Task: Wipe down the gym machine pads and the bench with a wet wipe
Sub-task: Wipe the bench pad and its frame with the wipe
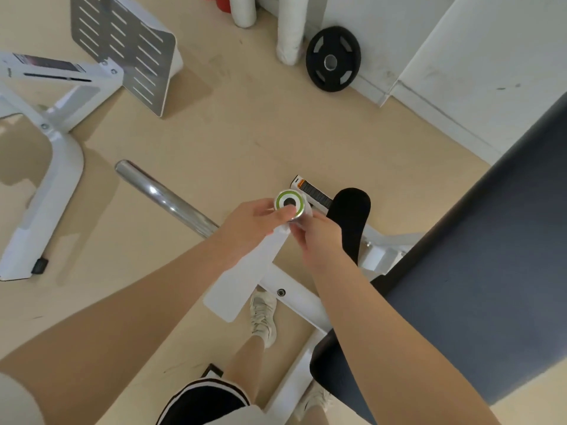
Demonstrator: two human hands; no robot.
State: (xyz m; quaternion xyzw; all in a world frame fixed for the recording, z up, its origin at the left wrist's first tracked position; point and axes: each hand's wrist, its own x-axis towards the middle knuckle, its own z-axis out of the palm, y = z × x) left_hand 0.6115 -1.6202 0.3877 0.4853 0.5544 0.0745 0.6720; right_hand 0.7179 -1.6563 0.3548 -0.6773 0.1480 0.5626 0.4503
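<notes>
From the head camera, two hands meet over one white machine frame (294, 299): the left hand (250, 223) and right hand (319, 237) both pinch one wet wipe (245, 277) hanging below a green-ringed knob (290, 203), beside one dark bench (478, 271), one black pad (349, 216), one weight plate (333, 59) and one chrome bar (165, 197).

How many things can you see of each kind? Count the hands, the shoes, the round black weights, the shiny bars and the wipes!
Hands: 2, the left hand and the right hand
Shoes: 2, one and another
Round black weights: 1
Shiny bars: 1
Wipes: 1
Total: 7
</notes>
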